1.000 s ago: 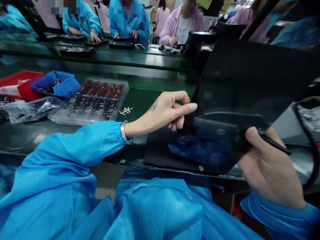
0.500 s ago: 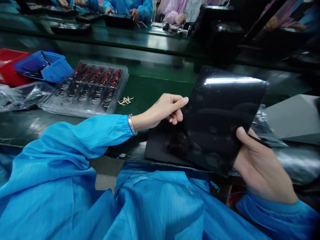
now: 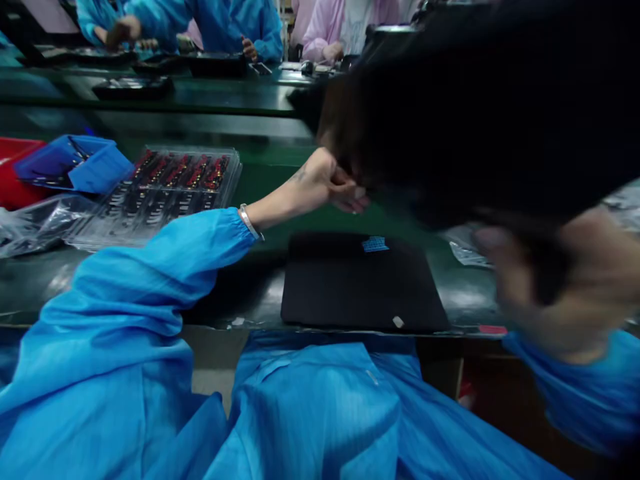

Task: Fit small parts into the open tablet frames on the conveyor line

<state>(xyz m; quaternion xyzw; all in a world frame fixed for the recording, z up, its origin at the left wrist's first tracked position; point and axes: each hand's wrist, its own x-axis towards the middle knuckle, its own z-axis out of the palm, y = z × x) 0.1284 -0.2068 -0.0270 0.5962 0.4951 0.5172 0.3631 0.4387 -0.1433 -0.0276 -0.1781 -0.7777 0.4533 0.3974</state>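
A dark, tablet-sized flat panel (image 3: 480,113) is raised close to the camera at the upper right, smeared by motion. My right hand (image 3: 585,307) grips its lower right edge, fingers partly hidden and blurred. At the panel's lower left edge is my left hand (image 3: 325,177), its fingers curled into a pinch; what lies between the fingertips cannot be made out. Below both hands a black flat pad (image 3: 350,287) lies at the bench's front edge. On it are a small blue patterned patch (image 3: 375,244) and a small whitish piece (image 3: 398,321).
To the left, a clear plastic tray (image 3: 170,183) holds rows of small red and black parts. Beside it stand a blue bin (image 3: 95,167), a red bin (image 3: 15,173) and a plastic bag (image 3: 45,223). Co-workers in blue and pink sleeves work across the green bench.
My right hand has lifted and tilted the panel up toward the camera, uncovering the black pad. My left hand has curled its fingers and risen slightly. The whole view has shifted.
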